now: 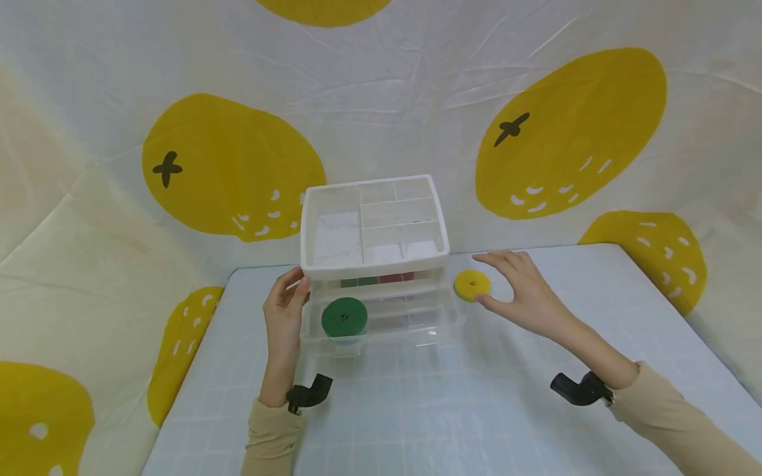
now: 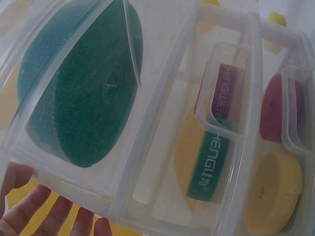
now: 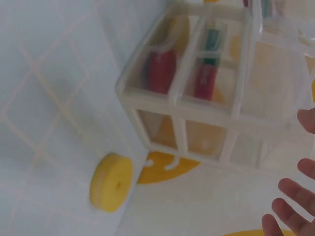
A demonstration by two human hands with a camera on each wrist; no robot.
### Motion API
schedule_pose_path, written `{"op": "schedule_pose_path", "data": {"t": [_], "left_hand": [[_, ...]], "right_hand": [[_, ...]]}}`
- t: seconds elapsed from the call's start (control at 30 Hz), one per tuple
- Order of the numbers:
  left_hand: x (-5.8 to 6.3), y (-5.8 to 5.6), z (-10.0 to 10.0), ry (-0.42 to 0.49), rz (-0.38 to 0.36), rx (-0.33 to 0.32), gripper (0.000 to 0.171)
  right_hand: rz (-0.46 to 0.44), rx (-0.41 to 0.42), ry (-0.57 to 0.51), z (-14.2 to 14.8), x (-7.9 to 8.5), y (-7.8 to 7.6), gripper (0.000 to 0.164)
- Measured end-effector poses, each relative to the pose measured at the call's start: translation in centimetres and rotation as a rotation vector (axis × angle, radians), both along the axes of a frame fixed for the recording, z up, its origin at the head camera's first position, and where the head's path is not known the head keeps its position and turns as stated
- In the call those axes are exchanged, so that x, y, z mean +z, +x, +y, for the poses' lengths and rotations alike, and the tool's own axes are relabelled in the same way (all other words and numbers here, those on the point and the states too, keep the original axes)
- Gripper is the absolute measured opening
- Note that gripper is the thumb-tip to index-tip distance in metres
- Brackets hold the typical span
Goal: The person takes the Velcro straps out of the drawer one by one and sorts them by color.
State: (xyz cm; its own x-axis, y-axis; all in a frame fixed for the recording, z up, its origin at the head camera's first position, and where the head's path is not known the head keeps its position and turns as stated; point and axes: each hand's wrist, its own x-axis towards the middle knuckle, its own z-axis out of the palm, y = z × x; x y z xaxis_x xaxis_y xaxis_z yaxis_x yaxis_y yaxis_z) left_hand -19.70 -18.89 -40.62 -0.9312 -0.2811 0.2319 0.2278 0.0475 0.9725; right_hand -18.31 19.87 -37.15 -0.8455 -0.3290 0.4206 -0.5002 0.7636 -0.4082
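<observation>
A small drawer organizer with a white compartment tray point(image 1: 375, 270) on top stands at the middle back of the table. Its clear top drawer point(image 1: 411, 338) is pulled out and holds a green roll of hook-and-loop-like tape point(image 1: 344, 317), also large in the left wrist view. My left hand point(image 1: 286, 314) rests at the organizer's left side, fingers near the tray's corner. To the right, my right hand point(image 1: 526, 294) is held with thumb and fingers spread beside a yellow roll point(image 1: 472, 285), apparently without gripping it. In the right wrist view the yellow roll point(image 3: 112, 183) lies apart from the fingers.
Through the lower drawers, the left wrist view shows a red-and-green labelled piece point(image 2: 211, 157), a red roll point(image 2: 273, 108) and another yellow roll point(image 2: 275, 194). A pale checked cloth point(image 1: 417, 410) covers the table. Behind it hangs a fruit-patterned sheet point(image 1: 393, 119).
</observation>
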Motion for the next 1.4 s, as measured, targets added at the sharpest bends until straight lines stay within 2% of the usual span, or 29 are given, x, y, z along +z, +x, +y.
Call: {"op": "schedule_pose_path", "data": {"t": [0.23,0.53,1.1,1.4], "left_hand": [[0.0,-0.1,0.0,0.004,-0.003,0.001,0.035],[-0.1,0.0,0.0,-0.005,0.007,-0.011,0.035],[0.1,0.1,0.0,-0.011,-0.004,-0.006,0.035],[0.1,0.0,0.0,0.001,0.010,-0.005,0.034]], "right_hand": [[0.071,0.064,0.048,-1.1,2.0,0.6,0.063],[0.090,0.118,0.160,-2.7,4.7,1.2,0.060],[0.189,0.340,0.275,-7.4,8.1,1.0,0.054],[0.136,0.451,0.384,-10.3,9.6,0.7,0.052]]}}
